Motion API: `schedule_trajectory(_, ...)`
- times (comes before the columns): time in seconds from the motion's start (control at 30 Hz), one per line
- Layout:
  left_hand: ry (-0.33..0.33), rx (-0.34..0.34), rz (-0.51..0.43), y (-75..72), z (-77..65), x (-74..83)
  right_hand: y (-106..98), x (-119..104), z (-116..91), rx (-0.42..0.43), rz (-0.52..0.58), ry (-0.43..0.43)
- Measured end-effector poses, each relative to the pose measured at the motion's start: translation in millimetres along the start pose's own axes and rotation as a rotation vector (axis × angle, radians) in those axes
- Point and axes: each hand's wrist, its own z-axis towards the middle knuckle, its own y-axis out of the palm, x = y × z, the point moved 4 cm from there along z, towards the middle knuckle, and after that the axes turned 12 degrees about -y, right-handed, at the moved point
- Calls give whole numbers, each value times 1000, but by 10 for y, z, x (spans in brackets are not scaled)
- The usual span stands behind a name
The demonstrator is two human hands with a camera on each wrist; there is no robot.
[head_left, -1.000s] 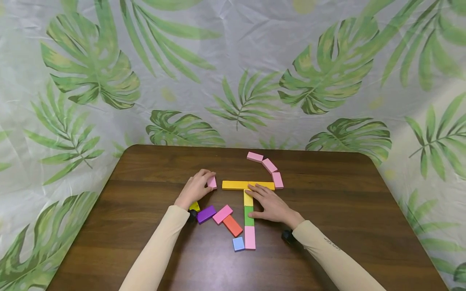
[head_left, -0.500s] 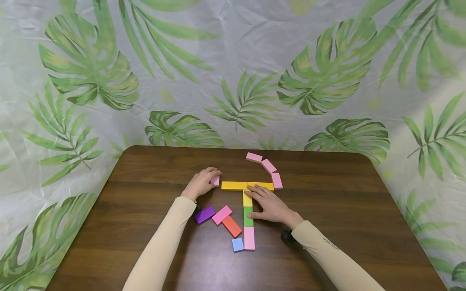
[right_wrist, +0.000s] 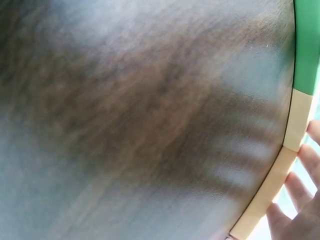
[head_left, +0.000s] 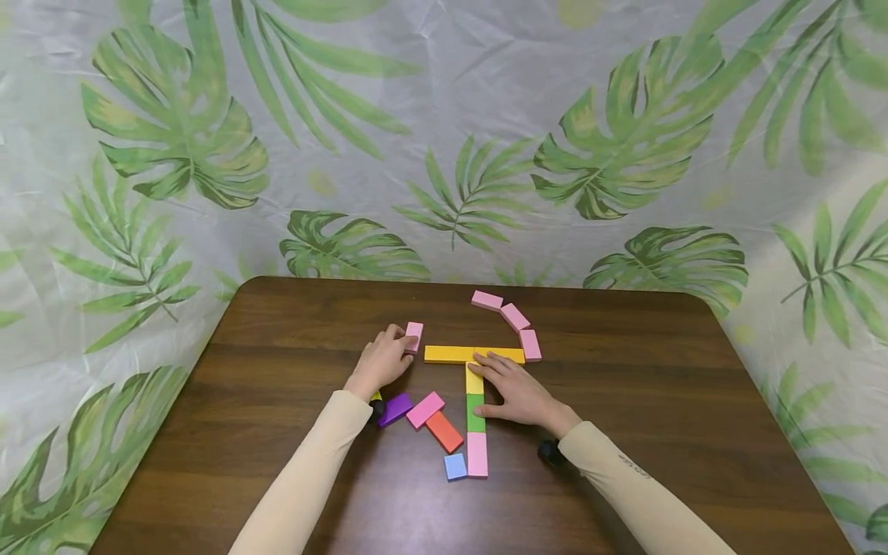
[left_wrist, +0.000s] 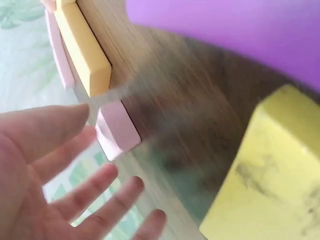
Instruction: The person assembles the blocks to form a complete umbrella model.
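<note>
My left hand [head_left: 379,361] is at a pale pink block [head_left: 415,333] just left of the orange-yellow bar [head_left: 444,354]. In the left wrist view its fingers are spread and fairly straight, with the index fingertip at the side of that pink block [left_wrist: 120,127]. My right hand [head_left: 520,391] rests with extended fingers over the bar's right half and the column below it. From the bar downward, this column has a yellow block [head_left: 475,381], a green block [head_left: 475,420] and a pale pink block [head_left: 477,455]. The right wrist view shows fingertips along the yellow pieces.
Three pale pink blocks curve behind the bar's right end, among them a middle one [head_left: 515,317]. Left of the column lie a purple block [head_left: 396,410], a deeper pink block [head_left: 425,410], a red block [head_left: 444,433] and a blue cube [head_left: 455,466]. A yellow block [left_wrist: 265,165] sits beneath my left wrist.
My left hand has shifted the pale pink block rightward and away from me, close to the bar's left end, and its fingers have loosened from it. My right hand has stayed in place.
</note>
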Motion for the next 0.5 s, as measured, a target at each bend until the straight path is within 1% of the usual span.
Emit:
schedule_trajectory(0.1, -16, -30, 26, 10, -16, 32, -4, 0, -6, -2, -1, -1)
schedule_trajectory(0.2, -20, -41, 31, 27, 17, 48, -6, 1, -9, -4, -1, -3)
schedule_trajectory(0.33, -16, -66, 4, 54, 110, 56, -6, 4, -12, 0, 0, -6)
schedule_trajectory(0.5, -7, -127, -55, 94, 257, 46, -8, 4, -15, 1, 3, -6)
